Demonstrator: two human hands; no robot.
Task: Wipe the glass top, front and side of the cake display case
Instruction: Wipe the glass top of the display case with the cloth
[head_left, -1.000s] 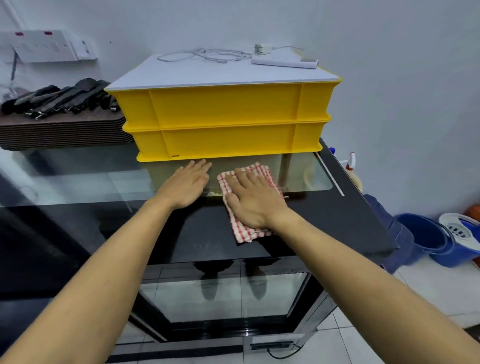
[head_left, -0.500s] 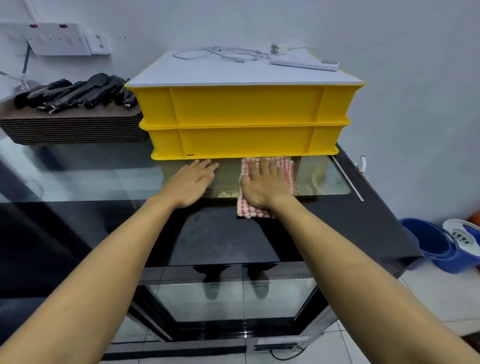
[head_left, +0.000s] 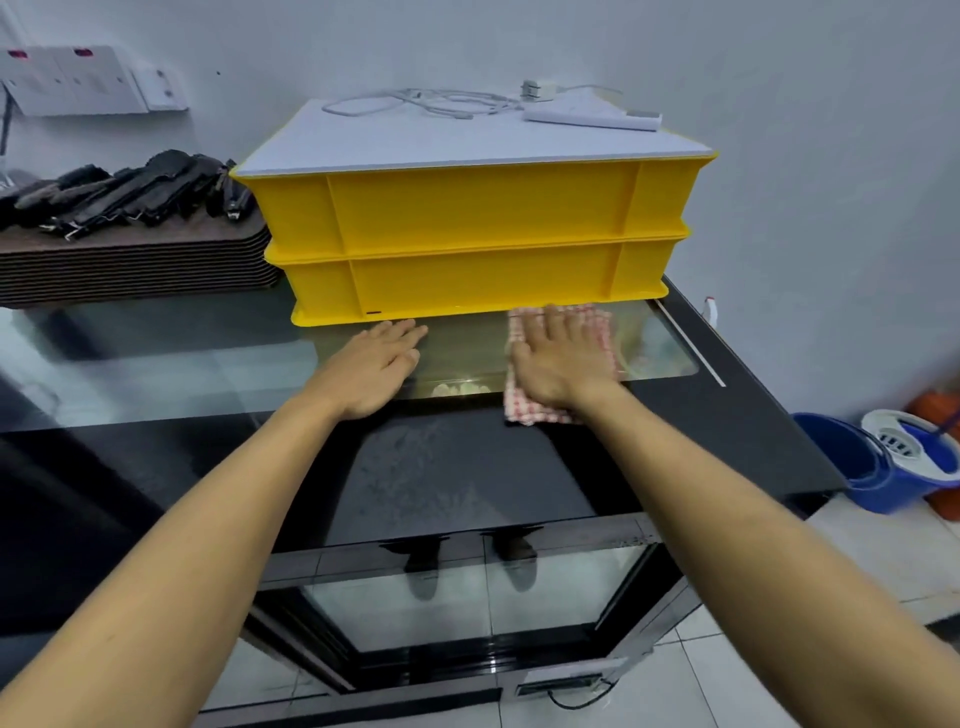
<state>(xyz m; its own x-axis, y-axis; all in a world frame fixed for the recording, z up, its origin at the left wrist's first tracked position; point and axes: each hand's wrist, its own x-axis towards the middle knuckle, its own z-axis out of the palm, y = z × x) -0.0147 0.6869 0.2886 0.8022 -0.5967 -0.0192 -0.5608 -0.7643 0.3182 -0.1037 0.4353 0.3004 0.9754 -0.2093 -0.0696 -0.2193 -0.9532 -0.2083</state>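
Right hand (head_left: 558, 364), flat on the checked cloth (head_left: 597, 325), has slid it right; left hand (head_left: 371, 371) stays flat.

No text, label, brand or number can be read anywhere; no sign shows legible writing.
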